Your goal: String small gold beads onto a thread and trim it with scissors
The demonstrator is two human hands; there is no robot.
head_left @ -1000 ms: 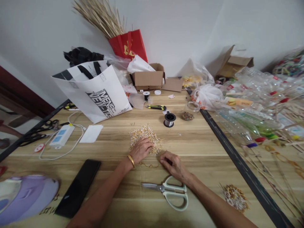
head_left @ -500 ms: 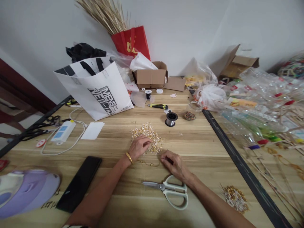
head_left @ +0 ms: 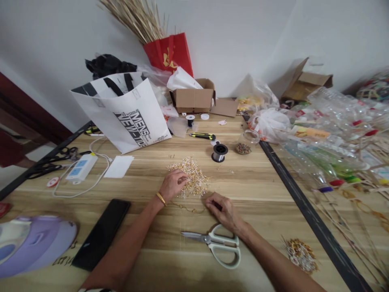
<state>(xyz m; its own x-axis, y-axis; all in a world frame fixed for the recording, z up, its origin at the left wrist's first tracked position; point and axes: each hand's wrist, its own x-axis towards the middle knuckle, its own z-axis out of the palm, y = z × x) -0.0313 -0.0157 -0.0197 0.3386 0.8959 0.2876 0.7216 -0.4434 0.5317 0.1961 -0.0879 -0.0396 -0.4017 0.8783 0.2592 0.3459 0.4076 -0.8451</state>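
A loose pile of small gold and clear beads (head_left: 194, 178) lies on the wooden table. My left hand (head_left: 173, 183), a gold bangle at its wrist, rests at the pile's left edge with its fingers curled together; anything between the fingertips is too small to make out. Below and right of the pile, my right hand (head_left: 222, 209) is closed, thumb against forefinger, at the end of a thin beaded strand (head_left: 192, 210). That strand runs left across the tabletop toward my left wrist. Scissors (head_left: 209, 239) with pale green handles lie just under my right hand.
A wire spool (head_left: 219, 153), a yellow-black utility knife (head_left: 202, 136) and a jar of beads (head_left: 243, 147) stand beyond the pile. At left are a black phone (head_left: 101, 234) and a power strip (head_left: 81, 168). Another bead cluster (head_left: 301, 254) lies right; plastic bottles (head_left: 313, 162) crowd the far right.
My left hand has shifted slightly left, from over the beads to the edge of the pile. My right hand and the strand's end have stayed in place.
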